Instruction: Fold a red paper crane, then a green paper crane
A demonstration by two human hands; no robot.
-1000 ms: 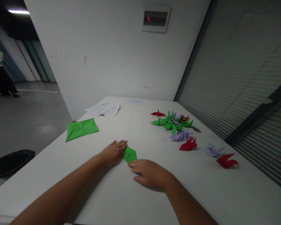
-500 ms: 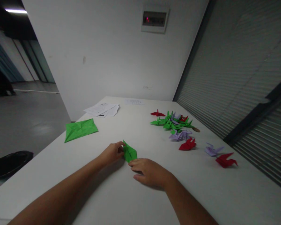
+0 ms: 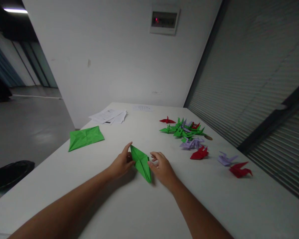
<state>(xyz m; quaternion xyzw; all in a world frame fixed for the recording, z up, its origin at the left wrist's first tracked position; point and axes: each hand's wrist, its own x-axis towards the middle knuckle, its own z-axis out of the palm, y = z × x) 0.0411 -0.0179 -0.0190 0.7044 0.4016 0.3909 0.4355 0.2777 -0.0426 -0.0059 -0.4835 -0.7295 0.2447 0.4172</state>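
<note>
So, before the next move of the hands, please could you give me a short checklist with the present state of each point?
1. Left hand at the folded green paper: ok, at its left edge.
2. Right hand near the opposite edge: ok.
3. Right hand's grip firm: cannot tell.
4. Wide green sheet apart from both hands: ok.
5. Paper birds clear of the right hand: ok, further right.
6. Creases sharp: cannot tell.

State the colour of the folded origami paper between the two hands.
Green; the folded origami paper shows best in the head view.
</note>
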